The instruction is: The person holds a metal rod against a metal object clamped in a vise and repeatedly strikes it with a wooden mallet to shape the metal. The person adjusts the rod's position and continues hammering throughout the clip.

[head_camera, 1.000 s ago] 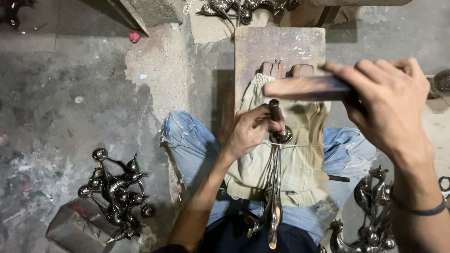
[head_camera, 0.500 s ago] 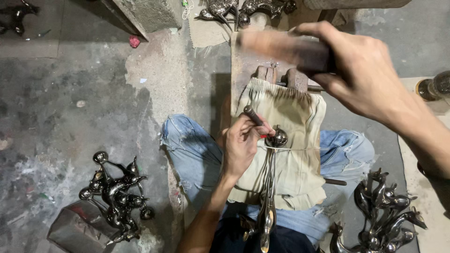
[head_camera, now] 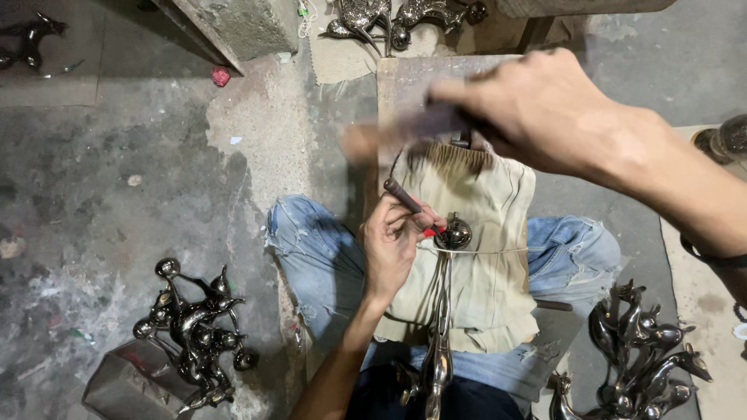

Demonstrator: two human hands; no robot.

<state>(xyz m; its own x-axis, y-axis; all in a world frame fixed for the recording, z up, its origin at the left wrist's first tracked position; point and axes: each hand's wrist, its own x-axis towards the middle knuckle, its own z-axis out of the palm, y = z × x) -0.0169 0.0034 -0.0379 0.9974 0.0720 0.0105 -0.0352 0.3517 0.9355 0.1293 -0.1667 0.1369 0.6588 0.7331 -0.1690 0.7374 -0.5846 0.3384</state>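
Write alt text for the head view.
A seated person's left hand holds a thin punch against a shiny metal figurine lying on a beige cloth over their lap, while the right hand swings a blurred mallet above.

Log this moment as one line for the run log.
left hand: holds punch tool on metal piece | right hand: raised, gripping blurred block | cloth over lap
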